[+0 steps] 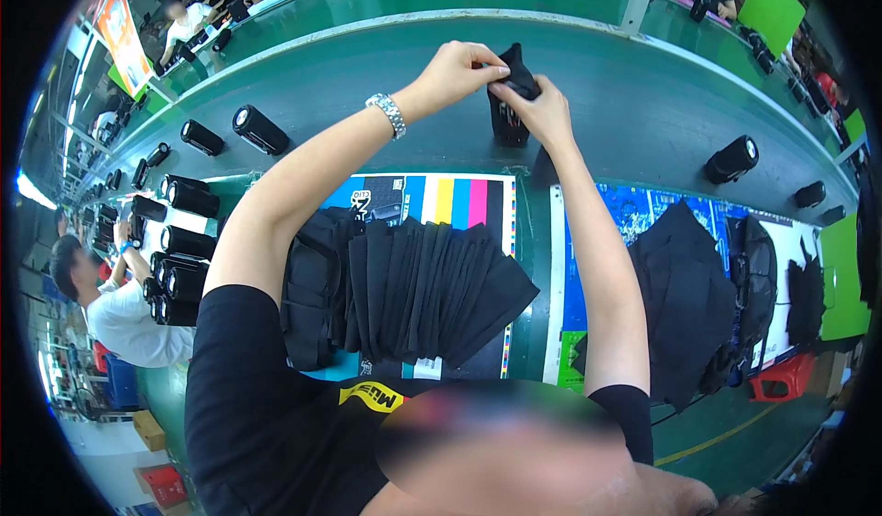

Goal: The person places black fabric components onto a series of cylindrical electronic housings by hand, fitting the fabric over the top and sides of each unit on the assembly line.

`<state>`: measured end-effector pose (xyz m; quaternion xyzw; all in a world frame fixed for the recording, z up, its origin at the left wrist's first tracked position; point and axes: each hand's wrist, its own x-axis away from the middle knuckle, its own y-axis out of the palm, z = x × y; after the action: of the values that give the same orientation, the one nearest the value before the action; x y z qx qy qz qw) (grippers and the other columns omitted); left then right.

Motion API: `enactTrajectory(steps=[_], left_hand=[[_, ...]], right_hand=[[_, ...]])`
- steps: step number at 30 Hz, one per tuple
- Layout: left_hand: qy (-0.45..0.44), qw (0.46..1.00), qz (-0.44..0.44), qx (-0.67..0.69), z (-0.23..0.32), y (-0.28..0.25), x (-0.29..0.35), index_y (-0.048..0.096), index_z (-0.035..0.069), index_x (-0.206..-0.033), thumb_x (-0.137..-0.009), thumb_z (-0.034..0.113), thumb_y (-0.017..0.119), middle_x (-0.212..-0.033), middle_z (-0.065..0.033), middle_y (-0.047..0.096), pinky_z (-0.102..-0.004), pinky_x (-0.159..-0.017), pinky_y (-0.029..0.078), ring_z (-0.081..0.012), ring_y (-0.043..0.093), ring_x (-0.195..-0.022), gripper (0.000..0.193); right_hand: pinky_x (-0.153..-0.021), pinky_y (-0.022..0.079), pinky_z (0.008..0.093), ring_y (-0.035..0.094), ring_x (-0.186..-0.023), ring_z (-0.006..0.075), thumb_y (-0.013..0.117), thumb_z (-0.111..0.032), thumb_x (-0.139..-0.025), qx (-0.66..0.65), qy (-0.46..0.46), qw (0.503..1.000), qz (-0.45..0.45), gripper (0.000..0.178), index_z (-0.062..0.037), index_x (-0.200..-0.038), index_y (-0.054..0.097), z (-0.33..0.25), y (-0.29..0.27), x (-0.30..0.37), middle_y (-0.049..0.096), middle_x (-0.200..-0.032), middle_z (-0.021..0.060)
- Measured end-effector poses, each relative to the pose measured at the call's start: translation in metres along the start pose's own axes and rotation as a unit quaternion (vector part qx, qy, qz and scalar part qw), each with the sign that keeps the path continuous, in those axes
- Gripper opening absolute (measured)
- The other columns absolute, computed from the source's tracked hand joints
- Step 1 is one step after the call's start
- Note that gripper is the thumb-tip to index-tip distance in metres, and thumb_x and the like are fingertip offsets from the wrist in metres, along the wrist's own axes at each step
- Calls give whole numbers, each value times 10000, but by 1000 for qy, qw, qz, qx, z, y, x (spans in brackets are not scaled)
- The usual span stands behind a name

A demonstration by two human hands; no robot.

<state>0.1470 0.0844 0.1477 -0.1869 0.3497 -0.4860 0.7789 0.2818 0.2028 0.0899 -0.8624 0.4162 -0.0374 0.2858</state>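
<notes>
A black cylindrical speaker (508,126) stands upright on the green conveyor belt in front of me, at arm's length. Over its top is a black cloth pouch (520,73) that rises to a point. My left hand (457,77), with a metal watch at the wrist, pinches the pouch's upper edge. On the other side, my right hand (544,112) grips the pouch with the thumb across its front, and the fingers behind are partly hidden. Between my arms lies a fanned row of black cloth pouches (432,286), next to a darker folded pile (317,286).
Several speakers stand on the belt (367,162) at left, including one (259,130) near my left arm; another (732,159) is at right. More cloth (684,305) lies right of my right arm. A co-worker (129,305) sits at left by clustered speakers (179,282). A red stool (781,378) is at lower right.
</notes>
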Motion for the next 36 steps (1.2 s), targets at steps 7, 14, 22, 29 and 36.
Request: enactTrajectory(steps=[7, 14, 22, 29, 36], left_hand=[[-83, 961, -49, 257, 21, 26, 10, 683, 43, -1002, -887, 301, 641, -850, -11, 645, -211, -584, 406, -59, 489, -653, 285], [-215, 758, 175, 591, -46, 53, -39, 535, 21, -1176, -966, 389, 477, -1071, -91, 642, -275, -756, 451, -130, 551, -802, 427], [-143, 797, 123, 574, -17, 129, -26, 681, -40, -943, -962, 580, 251, -895, -98, 680, -252, -799, 463, -152, 609, -806, 755], [-146, 841, 158, 496, -31, 158, -26, 693, -25, -818, -960, 558, 266, -747, -40, 650, -238, -686, 444, -120, 562, -681, 736], [-205, 817, 181, 508, -40, 167, -33, 675, -15, -762, -957, 524, 349, -708, -41, 639, -267, -652, 435, -128, 546, -645, 658]], right_hand=[[-815, 475, 308, 618, -1032, 203, 697, -318, -820, -147, -36, 981, -123, 541, 40, -1201, 557, 70, -65, 28, 660, -1074, 135], [-634, 467, 304, 656, -794, 149, 616, -374, -880, -220, 99, 969, 53, 401, 11, -985, 651, 41, -54, -20, 691, -930, 116], [-608, 432, 272, 532, -621, 118, 550, -394, -910, -349, 112, 918, 150, 480, 44, -746, 663, 42, -2, -35, 613, -685, 45], [-578, 418, 257, 513, -618, 81, 632, -296, -873, -342, 42, 917, 200, 382, 61, -743, 671, 109, 9, -44, 605, -655, 28], [-683, 462, 278, 566, -703, 99, 653, -318, -862, -200, 129, 944, 226, 383, 56, -787, 688, 115, -7, -37, 672, -735, 87]])
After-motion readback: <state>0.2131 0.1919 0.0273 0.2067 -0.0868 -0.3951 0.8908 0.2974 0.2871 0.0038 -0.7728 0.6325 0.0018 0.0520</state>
